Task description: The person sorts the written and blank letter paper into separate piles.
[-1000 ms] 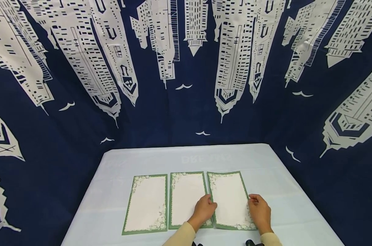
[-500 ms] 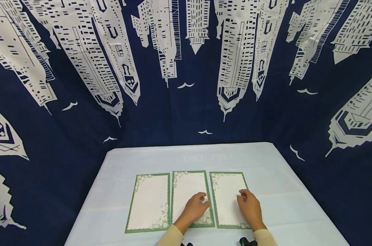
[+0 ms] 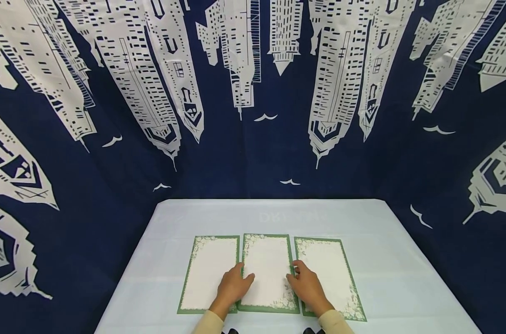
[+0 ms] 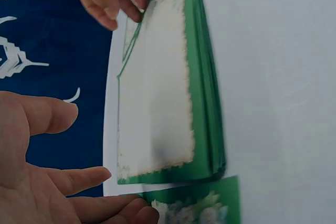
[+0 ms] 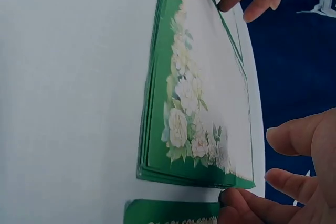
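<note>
Three cream papers with green floral borders lie side by side: the left paper (image 3: 211, 260), the middle stack (image 3: 267, 264) and the right paper (image 3: 334, 269). Seen from the wrists, the middle one is a pile of several sheets (image 4: 157, 119), its layered edges (image 5: 148, 108) slightly uneven. My left hand (image 3: 232, 285) is at the pile's left edge, thumb over its top, fingers extended and not curled round it. At the opposite edge is my right hand (image 3: 308, 285), overlapping the right paper in the head view; its thumb stands apart from the fingers, whose tips are right by the pile's edge.
A white-covered table (image 3: 403, 278) carries the papers. Behind it and at both sides hangs a navy cloth (image 3: 236, 176) printed with white buildings and birds.
Both hands have moved left, from the right paper to the sides of the middle stack. The right paper, bowed up between the hands earlier, now lies flat and slightly turned. The head view has shifted.
</note>
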`<state>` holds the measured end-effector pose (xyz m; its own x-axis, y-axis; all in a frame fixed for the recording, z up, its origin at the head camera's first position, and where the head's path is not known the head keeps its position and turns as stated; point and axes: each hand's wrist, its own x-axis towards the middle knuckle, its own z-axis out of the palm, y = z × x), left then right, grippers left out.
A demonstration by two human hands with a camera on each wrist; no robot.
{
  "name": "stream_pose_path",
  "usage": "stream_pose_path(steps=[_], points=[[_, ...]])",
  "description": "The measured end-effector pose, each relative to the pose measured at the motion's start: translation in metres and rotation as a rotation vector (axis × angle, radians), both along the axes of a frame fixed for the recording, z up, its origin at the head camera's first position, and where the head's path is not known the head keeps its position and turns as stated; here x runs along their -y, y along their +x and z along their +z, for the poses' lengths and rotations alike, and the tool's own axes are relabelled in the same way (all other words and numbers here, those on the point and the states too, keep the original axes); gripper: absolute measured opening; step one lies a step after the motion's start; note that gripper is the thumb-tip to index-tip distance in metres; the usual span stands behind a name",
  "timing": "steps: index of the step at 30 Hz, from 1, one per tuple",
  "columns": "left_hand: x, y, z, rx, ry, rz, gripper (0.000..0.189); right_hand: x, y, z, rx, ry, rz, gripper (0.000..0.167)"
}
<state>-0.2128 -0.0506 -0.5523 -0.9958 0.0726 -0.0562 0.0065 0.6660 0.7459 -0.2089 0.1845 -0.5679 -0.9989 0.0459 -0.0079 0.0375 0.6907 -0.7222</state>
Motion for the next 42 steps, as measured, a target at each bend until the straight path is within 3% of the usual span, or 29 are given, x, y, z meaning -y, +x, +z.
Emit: stream_pose_path(steps=[5,15,23,32,36,42], points=[[-0.003,0.003,-0.005,-0.026,0.008,-0.021,0.052,0.006,0.003,-0.001,-0.004,0.036,0.001,0.042],[-0.008,0.004,-0.008,-0.004,0.028,-0.015,0.048,0.006,0.009,-0.006,-0.038,0.045,0.015,0.041],[-0.011,0.006,-0.011,-0.052,-0.002,0.009,0.04,0.008,0.013,-0.002,-0.058,0.069,0.025,0.042],[-0.014,0.007,-0.009,-0.061,0.061,0.024,0.039,0.01,0.015,-0.001,-0.073,0.091,0.007,0.039],[-0.013,0.009,-0.008,-0.128,0.091,0.05,0.034,0.011,0.016,0.0,-0.111,0.061,-0.03,0.035],[-0.008,0.007,-0.012,-0.203,0.282,0.123,0.029,0.01,0.015,0.001,-0.189,-0.128,-0.129,0.025]])
